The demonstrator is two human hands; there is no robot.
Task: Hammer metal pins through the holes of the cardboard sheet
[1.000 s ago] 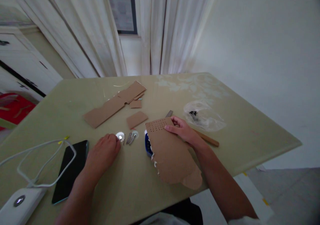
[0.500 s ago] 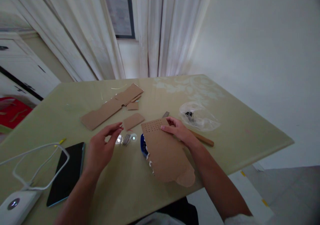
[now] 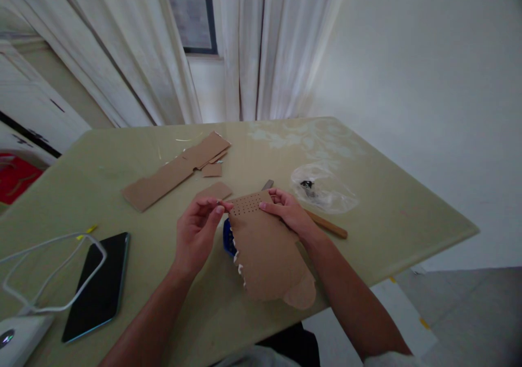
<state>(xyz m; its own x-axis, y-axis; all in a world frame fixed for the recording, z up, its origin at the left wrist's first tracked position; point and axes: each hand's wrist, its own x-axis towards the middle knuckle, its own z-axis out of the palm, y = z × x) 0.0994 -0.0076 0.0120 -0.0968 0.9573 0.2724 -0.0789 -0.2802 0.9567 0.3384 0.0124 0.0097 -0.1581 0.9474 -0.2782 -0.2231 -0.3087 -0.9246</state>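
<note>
A brown cardboard piece (image 3: 269, 253) with rows of small holes at its far end lies tilted in front of me, white bits along its left edge. My right hand (image 3: 285, 209) grips its far right corner, thumb on top. My left hand (image 3: 202, 228) is at the far left corner, its fingers pinched together beside the holes. Whatever those fingers hold is too small to make out. Partly hidden under the cardboard is a blue object (image 3: 228, 238), perhaps a container.
Cardboard strips (image 3: 175, 174) and a smaller cardboard piece (image 3: 215, 190) lie beyond my left hand. To the right are a clear plastic bag (image 3: 326, 190) with black bits and a wooden handle (image 3: 328, 224). A black tablet (image 3: 98, 288) and white cable (image 3: 53, 307) lie left.
My left hand has moved right, from above the small metal pieces to the cardboard's holed corner, and now covers those pieces. My right hand keeps its hold. The view has shifted slightly.
</note>
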